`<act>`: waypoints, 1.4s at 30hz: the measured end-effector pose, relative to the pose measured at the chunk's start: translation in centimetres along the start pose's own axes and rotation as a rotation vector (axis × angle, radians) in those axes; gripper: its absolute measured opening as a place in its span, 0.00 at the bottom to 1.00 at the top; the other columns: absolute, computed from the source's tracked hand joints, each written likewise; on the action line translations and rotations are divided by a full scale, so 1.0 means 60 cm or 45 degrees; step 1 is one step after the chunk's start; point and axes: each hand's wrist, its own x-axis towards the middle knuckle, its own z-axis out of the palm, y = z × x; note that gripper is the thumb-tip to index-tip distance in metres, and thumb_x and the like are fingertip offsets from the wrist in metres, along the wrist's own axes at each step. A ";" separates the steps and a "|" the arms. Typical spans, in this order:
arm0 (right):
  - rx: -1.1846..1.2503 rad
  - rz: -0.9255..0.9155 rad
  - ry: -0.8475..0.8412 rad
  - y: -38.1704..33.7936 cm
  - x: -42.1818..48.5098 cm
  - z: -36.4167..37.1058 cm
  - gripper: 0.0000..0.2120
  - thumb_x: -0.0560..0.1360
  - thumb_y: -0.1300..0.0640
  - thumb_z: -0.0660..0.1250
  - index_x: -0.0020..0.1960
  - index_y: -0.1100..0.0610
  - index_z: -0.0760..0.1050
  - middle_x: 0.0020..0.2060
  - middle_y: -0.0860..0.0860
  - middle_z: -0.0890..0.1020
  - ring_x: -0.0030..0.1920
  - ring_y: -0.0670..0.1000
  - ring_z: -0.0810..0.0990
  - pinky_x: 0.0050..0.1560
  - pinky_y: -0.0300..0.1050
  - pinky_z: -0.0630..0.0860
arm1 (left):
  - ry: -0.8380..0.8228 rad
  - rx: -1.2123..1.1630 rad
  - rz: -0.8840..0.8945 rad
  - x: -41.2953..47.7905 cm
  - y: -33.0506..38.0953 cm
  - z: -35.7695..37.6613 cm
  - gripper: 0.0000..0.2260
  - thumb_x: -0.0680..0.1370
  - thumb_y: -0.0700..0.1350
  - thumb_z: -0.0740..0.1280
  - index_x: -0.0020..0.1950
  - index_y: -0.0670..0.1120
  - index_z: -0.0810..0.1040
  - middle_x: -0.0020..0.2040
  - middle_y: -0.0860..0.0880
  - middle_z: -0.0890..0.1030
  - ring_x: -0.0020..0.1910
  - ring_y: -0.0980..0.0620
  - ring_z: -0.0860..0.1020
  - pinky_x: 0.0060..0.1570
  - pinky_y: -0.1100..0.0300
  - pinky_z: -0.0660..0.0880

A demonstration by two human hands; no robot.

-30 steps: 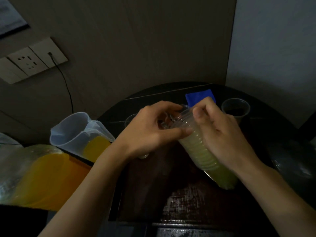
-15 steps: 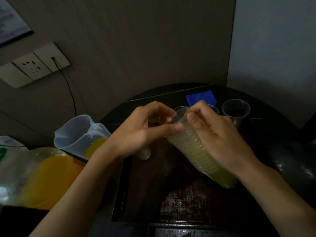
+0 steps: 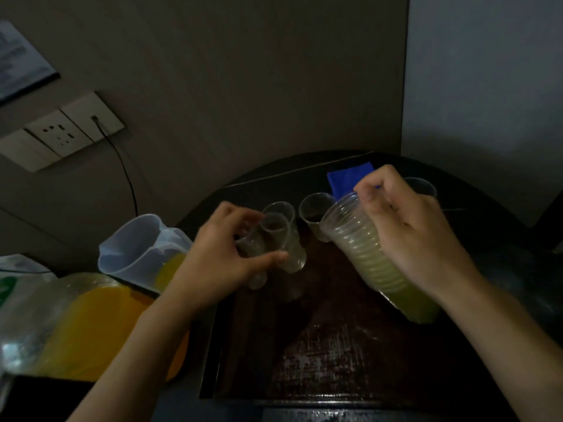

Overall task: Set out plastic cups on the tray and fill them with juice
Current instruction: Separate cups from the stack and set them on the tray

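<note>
Currently, the left hand (image 3: pixel 222 257) holds a single cup (image 3: pixel 268 239), with thumb and fingers curled round its wall. This cup is tilted, mouth toward 1 o'clock, above the 11 o'clock part of the tray (image 3: pixel 304 354). The right hand (image 3: pixel 417 239) grips the stack (image 3: pixel 362 254) of nested cups, fingers curled over the rim. The stack is tilted, mouth toward 11 o'clock and base toward 5 o'clock, above the 2 o'clock part of the tray.

A second cup (image 3: pixel 294 251) stands upright just behind the held cup. A third cup (image 3: pixel 313 213) stands at 12 o'clock, between the two hands. A fourth cup (image 3: pixel 422 187) at 1 o'clock is partly hidden behind the right hand. A blue cloth (image 3: pixel 347 178) lies beyond the third cup.

The jug (image 3: pixel 137 242), with juice in its lower part, stands off the tray at 9 o'clock, just beside the left wrist. A clear bag (image 3: pixel 76 324) with orange contents lies at 8 o'clock
</note>
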 end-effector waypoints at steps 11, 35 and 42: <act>-0.013 -0.031 0.027 0.008 0.006 0.001 0.19 0.76 0.32 0.51 0.47 0.45 0.71 0.27 0.45 0.74 0.25 0.45 0.70 0.26 0.37 0.65 | -0.060 0.389 -0.114 0.018 -0.015 0.071 0.35 0.66 0.70 0.70 0.69 0.56 0.74 0.63 0.54 0.69 0.62 0.54 0.66 0.63 0.51 0.71; -0.041 -0.057 0.003 0.013 0.002 0.007 0.17 0.78 0.34 0.53 0.46 0.45 0.70 0.27 0.46 0.73 0.25 0.45 0.70 0.26 0.37 0.65 | -0.100 0.542 -0.093 0.026 -0.027 0.075 0.37 0.66 0.67 0.75 0.71 0.55 0.72 0.64 0.52 0.72 0.60 0.52 0.67 0.58 0.54 0.68; -0.045 -0.050 -0.011 0.016 0.002 0.007 0.16 0.78 0.34 0.52 0.45 0.43 0.69 0.27 0.45 0.74 0.24 0.45 0.71 0.26 0.36 0.65 | -0.130 0.574 -0.085 0.024 -0.027 0.069 0.39 0.66 0.66 0.76 0.74 0.56 0.70 0.68 0.52 0.68 0.60 0.53 0.63 0.57 0.57 0.65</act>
